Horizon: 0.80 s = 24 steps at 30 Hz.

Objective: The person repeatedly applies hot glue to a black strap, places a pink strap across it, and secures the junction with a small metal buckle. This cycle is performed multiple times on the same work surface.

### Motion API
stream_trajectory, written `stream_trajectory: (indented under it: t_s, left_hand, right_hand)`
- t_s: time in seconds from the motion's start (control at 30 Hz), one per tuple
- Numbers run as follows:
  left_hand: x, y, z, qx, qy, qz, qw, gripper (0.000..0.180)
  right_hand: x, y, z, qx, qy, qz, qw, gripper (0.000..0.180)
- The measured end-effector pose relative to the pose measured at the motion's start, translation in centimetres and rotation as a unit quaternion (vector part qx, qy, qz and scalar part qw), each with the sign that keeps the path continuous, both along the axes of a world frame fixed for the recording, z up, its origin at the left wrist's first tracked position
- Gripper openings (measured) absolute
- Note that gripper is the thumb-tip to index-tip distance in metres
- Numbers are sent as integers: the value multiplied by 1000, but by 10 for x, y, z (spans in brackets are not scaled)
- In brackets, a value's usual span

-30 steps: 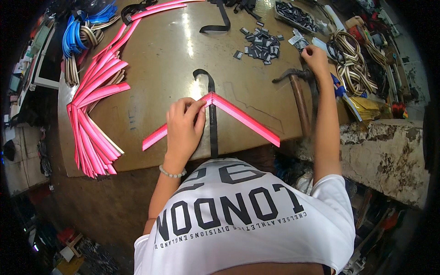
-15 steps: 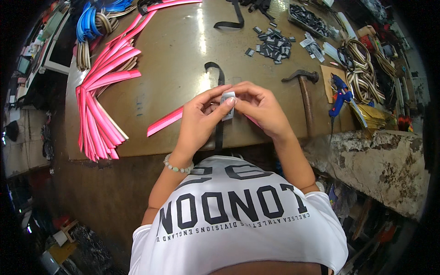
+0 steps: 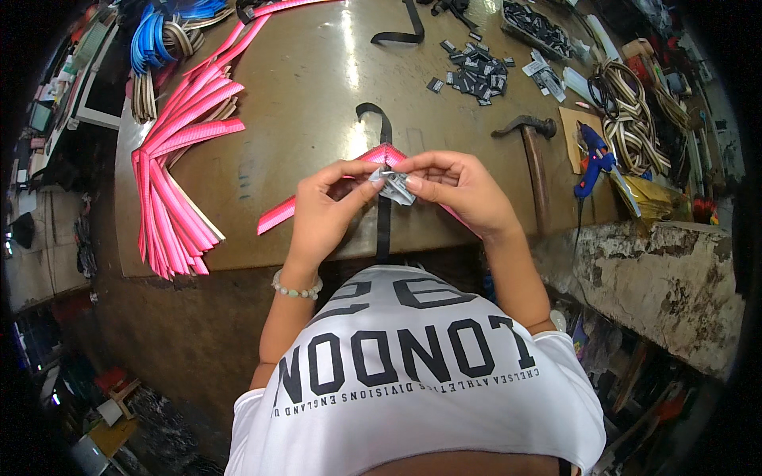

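In the head view, the left hand [image 3: 329, 194] and the right hand [image 3: 460, 186] meet just in front of the person's body, fingertips almost together. Both are drawn narrow, thumb against fingers, and between them they hold a small silvery piece [image 3: 399, 189], flat and bent, its left edge in the left hand's pinch and its right side in the right hand's. Whether it touches what lies beneath it, I cannot tell.

Under the hands lies a pink strip [image 3: 278, 214] folded to a peak; the peak shows just beyond the fingertips, one arm slants out to the left of the left hand, and the other is mostly covered by the right hand. A black strap [image 3: 384, 230] runs below the silvery piece toward the person and curls into a hook beyond the hands. All of this rests on a brown table [image 3: 298, 95].

Well to the left of the left hand is a fanned stack of pink strips [image 3: 155, 186], and past it a blue bundle [image 3: 151, 44]. Near the right hand, on its right, lies a hammer [image 3: 536, 174] (its head points away from the person); further right is a blue glue gun [image 3: 591, 163]. Beyond the right hand sit a heap of small dark tags [image 3: 480, 73] and some flat grey packets [image 3: 544, 77]. A beaded bracelet [image 3: 296, 292] circles the left wrist.
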State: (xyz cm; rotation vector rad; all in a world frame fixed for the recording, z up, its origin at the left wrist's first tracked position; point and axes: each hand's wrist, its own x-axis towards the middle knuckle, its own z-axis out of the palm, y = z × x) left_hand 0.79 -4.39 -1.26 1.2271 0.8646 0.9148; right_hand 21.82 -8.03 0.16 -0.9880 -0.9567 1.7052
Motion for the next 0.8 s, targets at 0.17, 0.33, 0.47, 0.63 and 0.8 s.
stream_trajectory:
  t_s: [0.17,0.33,0.47,0.63,0.8]
  left_hand:
    - [9,-3,0,161,101,76,979,17]
    - [14,-9,-1,40,35,111,992,19]
    - [5,-3,-9,-17,-44,144,988,20]
    - [-7,8,-11,-35,-128,138,981,19]
    - [-11,9,-2,-54,-209,119,969,20]
  right_hand:
    - [-8,-9,-1,-15,-45,51,998,25]
    - [-24,-23,3,78,-153,32,985,19]
    - [-25,-32,6,171,-240,-34,955,16]
    - [-18,-35,3,425,-345,-84,833,26]
    - [-26,-39,-1,475,-353,-103,800,29]
